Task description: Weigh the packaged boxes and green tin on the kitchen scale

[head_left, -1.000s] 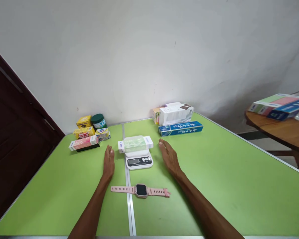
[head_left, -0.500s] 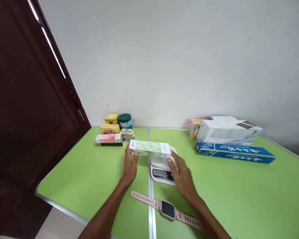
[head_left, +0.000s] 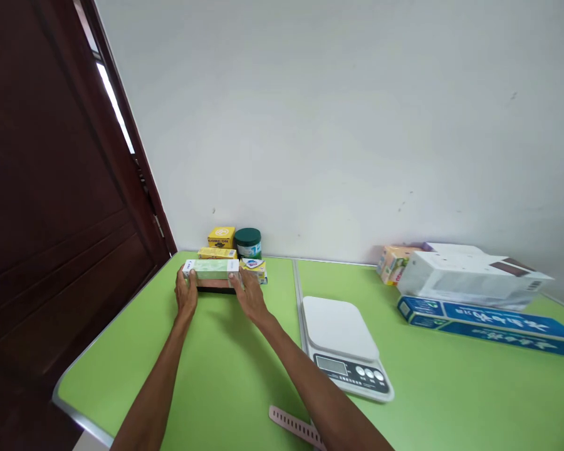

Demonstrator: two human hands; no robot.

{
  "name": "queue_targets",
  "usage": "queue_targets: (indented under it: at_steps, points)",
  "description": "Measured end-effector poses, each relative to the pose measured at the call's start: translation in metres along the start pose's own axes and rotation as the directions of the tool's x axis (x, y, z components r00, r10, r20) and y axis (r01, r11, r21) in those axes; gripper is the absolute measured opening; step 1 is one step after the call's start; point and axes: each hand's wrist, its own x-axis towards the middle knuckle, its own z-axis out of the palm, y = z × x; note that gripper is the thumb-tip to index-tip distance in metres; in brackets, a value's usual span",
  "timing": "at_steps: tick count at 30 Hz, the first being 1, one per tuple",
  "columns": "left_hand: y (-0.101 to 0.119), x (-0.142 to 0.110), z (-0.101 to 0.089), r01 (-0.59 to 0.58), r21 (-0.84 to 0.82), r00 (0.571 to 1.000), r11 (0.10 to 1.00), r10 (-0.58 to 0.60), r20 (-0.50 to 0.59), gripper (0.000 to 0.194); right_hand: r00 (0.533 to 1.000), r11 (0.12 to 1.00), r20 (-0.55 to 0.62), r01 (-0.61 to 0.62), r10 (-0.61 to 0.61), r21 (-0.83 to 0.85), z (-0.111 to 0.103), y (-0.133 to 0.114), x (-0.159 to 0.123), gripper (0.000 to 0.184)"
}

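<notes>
A long green-and-white carton (head_left: 212, 269) is gripped at its two ends, my left hand (head_left: 187, 292) on one and my right hand (head_left: 249, 293) on the other. It lies over a pink carton (head_left: 214, 283), mostly hidden, with a black box (head_left: 219, 290) underneath. Right behind are a yellow box (head_left: 217, 253) and a second yellow box (head_left: 221, 237). A jar with a dark green lid (head_left: 248, 242) and a yellow-and-white box (head_left: 254, 269) stand beside my right fingers.
A white kitchen scale (head_left: 341, 335) sits mid-table. At the right are a blue toothpaste box (head_left: 489, 324), a white package (head_left: 470, 279) and an orange box (head_left: 395, 263). My right forearm partly covers a pink watch strap (head_left: 295, 427). A wall (head_left: 338, 125) stands behind.
Both hands have carried the green-and-white carton from above the scale leftward, onto the pink carton. The view has turned left, so the scale now shows fully.
</notes>
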Motion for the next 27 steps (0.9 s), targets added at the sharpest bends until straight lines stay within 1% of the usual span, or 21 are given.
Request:
queue_targets:
  at_steps: [3, 6, 8, 10, 11, 13, 15, 16, 17, 18, 19, 20, 21, 23, 25, 26, 27]
  points:
    - [-0.011, 0.011, 0.005, 0.025, 0.017, 0.999, 1.0, -0.025, 0.024, 0.049, 0.996, 0.995, 0.004, -0.088, 0.088, -0.04, 0.009, 0.006, 0.007, 0.096]
    - [-0.015, 0.015, 0.008, 0.015, 0.028, 0.999, 0.999, -0.016, 0.036, 0.053, 0.993, 0.993, 0.046, -0.103, 0.105, -0.055, 0.01, 0.007, 0.012, 0.101]
    - [-0.012, 0.013, 0.007, 0.01, 0.049, 1.0, 0.999, -0.011, 0.02, 0.061, 0.991, 0.991, 0.071, -0.111, 0.117, -0.076, 0.006, 0.005, 0.013, 0.104]
    - [-0.006, 0.005, 0.006, 0.0, 0.067, 1.0, 0.998, 0.001, -0.012, 0.073, 0.992, 0.99, 0.069, -0.101, 0.108, -0.098, -0.004, 0.0, 0.006, 0.102]
    - [-0.003, -0.002, 0.005, -0.029, 0.074, 0.999, 0.997, 0.031, -0.028, 0.079, 0.995, 0.991, 0.059, -0.079, 0.085, -0.108, -0.012, -0.002, -0.002, 0.099]
    - [0.006, -0.023, 0.006, -0.142, 0.091, 0.989, 0.986, 0.146, -0.037, 0.087, 0.999, 0.991, 0.039, 0.009, -0.003, -0.134, -0.036, -0.006, -0.024, 0.089]
    - [0.016, -0.049, 0.011, -0.278, 0.09, 0.96, 0.956, 0.278, 0.014, 0.09, 0.994, 0.977, 0.009, 0.106, -0.106, -0.183, -0.073, -0.006, -0.053, 0.077]
    - [0.022, -0.064, 0.015, -0.325, 0.077, 0.945, 0.943, 0.321, 0.06, 0.09, 0.99, 0.968, -0.024, 0.128, -0.136, -0.218, -0.095, -0.003, -0.068, 0.072]
    - [0.03, -0.079, 0.021, -0.35, 0.055, 0.933, 0.935, 0.342, 0.114, 0.09, 0.987, 0.959, -0.076, 0.12, -0.144, -0.257, -0.121, 0.001, -0.084, 0.068]
    - [0.038, -0.095, 0.028, -0.361, 0.025, 0.921, 0.932, 0.352, 0.168, 0.089, 0.98, 0.951, -0.151, 0.08, -0.13, -0.297, -0.15, 0.008, -0.1, 0.065]
    - [0.048, -0.111, 0.036, -0.365, -0.013, 0.907, 0.931, 0.359, 0.223, 0.087, 0.963, 0.943, -0.249, 0.014, -0.102, -0.333, -0.18, 0.016, -0.116, 0.064]
    - [0.058, -0.127, 0.046, -0.365, -0.056, 0.889, 0.929, 0.366, 0.276, 0.086, 0.93, 0.931, -0.362, -0.072, -0.067, -0.357, -0.212, 0.026, -0.131, 0.064]
    - [0.07, -0.143, 0.056, -0.364, -0.102, 0.866, 0.926, 0.377, 0.329, 0.084, 0.878, 0.915, -0.478, -0.165, -0.033, -0.367, -0.244, 0.037, -0.146, 0.066]
    - [0.093, -0.177, 0.081, -0.35, -0.195, 0.807, 0.916, 0.401, 0.433, 0.081, 0.734, 0.878, -0.679, -0.333, 0.012, -0.344, -0.303, 0.06, -0.173, 0.072]
    - [0.115, -0.212, 0.11, -0.299, -0.273, 0.752, 0.914, 0.402, 0.522, 0.079, 0.592, 0.847, -0.802, -0.462, 0.074, -0.263, -0.35, 0.081, -0.191, 0.075]
    - [0.125, -0.229, 0.126, -0.264, -0.301, 0.726, 0.916, 0.394, 0.563, 0.078, 0.536, 0.838, -0.839, -0.499, 0.099, -0.219, -0.368, 0.089, -0.196, 0.076]
    - [0.133, -0.246, 0.143, -0.228, -0.321, 0.699, 0.919, 0.384, 0.603, 0.078, 0.491, 0.837, -0.863, -0.517, 0.115, -0.182, -0.383, 0.097, -0.198, 0.077]
